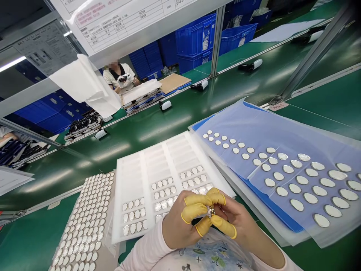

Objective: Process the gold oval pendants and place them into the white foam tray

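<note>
Close in front of my body, my left hand (184, 218) and my right hand (229, 212) meet, with yellow finger cots over the thumbs and some fingers. Both are closed at the fingertips on a small shiny gold and clear piece (210, 211); its kind is too small to make out. Just beyond them lies a white foam tray (129, 160) with rows of oval, mirror-like white pieces (163, 205). To the right, more oval pieces (301, 180) are spread on a blue, film-covered sheet (225, 122). My hands hide the tray's near right part.
At left, a board (108, 226) carries dense rows of oval pieces. A green conveyor belt (135, 131) crosses behind, bearing black-and-white items (199, 86). Metal posts (218, 41) rise along it. Across the belt, a gloved person (124, 77) handles a dark item near blue crates (194, 37).
</note>
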`<state>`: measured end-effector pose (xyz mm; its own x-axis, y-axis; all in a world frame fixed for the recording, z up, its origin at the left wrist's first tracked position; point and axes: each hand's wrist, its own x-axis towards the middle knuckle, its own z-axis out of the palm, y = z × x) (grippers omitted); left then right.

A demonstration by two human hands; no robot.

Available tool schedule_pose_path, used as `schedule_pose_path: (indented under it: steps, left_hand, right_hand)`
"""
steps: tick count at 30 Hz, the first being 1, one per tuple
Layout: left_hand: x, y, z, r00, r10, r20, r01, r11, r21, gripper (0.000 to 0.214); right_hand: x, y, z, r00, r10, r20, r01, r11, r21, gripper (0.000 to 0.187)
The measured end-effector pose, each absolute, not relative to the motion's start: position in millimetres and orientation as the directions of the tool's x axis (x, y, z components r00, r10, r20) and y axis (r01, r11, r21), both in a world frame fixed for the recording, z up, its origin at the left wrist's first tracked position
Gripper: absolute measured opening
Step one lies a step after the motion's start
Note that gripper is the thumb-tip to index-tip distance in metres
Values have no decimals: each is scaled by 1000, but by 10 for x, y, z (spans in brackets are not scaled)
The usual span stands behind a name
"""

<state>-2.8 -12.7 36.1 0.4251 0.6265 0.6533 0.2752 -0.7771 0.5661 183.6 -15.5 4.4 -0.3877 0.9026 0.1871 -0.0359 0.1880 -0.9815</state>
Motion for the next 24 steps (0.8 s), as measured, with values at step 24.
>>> schedule_pose_path:
  steps: [24]
  left_hand:
    - [-130, -88, 367, 412, 845, 342, 303, -481, 823, 33]
  right_hand:
    - [1792, -117, 84, -263, 855, 448, 288, 512, -809, 44]
